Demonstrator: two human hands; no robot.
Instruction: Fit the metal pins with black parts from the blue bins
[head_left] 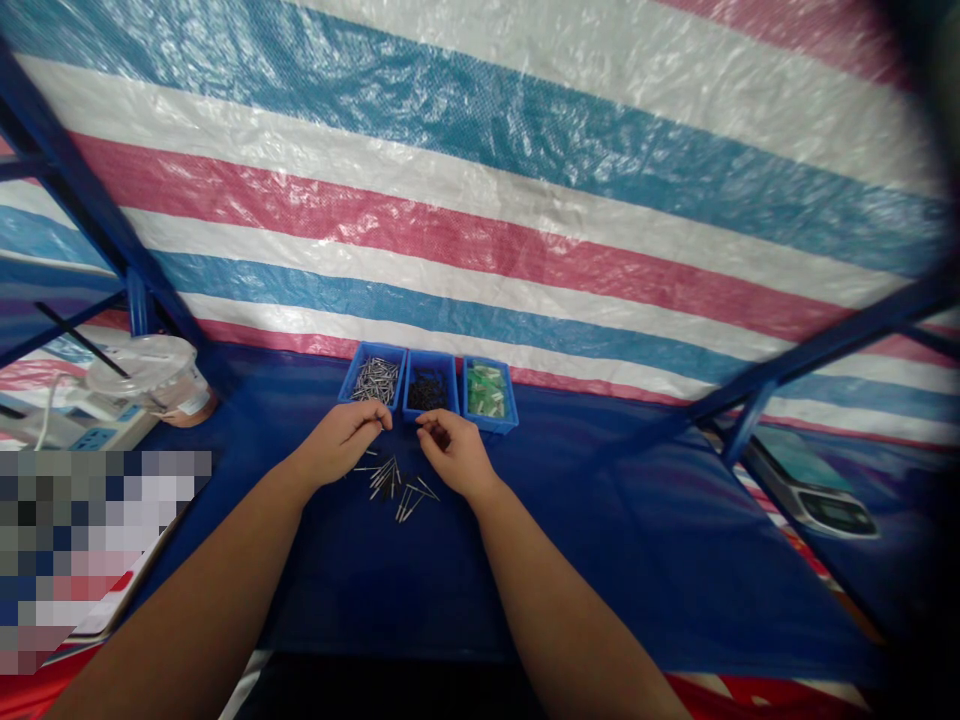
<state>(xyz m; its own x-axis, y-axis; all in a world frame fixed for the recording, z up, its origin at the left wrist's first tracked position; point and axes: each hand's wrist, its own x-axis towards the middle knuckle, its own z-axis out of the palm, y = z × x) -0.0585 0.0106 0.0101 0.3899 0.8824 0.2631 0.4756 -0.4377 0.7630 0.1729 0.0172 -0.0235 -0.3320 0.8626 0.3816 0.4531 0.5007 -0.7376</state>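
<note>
My left hand (341, 442) is just in front of the left blue bin, its thumb and fingertips pressed together. Whatever it may pinch is too small to make out. Close by on the right, my right hand (457, 452) curls its fingers by the front of the middle bin; what they hold, if anything, is hidden. Thin silvery metal pins (375, 382) fill the left bin, small black parts (427, 390) the middle one, and green and clear pieces (487, 388) the right one. Between and below my hands, several slim metal pieces with dark ends (386, 478) lie loose on the blue table.
Striped plastic sheeting (480, 220) hangs behind the blue table (600, 530). A lidded plastic cup (154, 375) with a dark straw and a power strip (112, 430) stand at left. Blue frame bars (810, 345) slant on both sides. A digital scale (814, 485) is at right.
</note>
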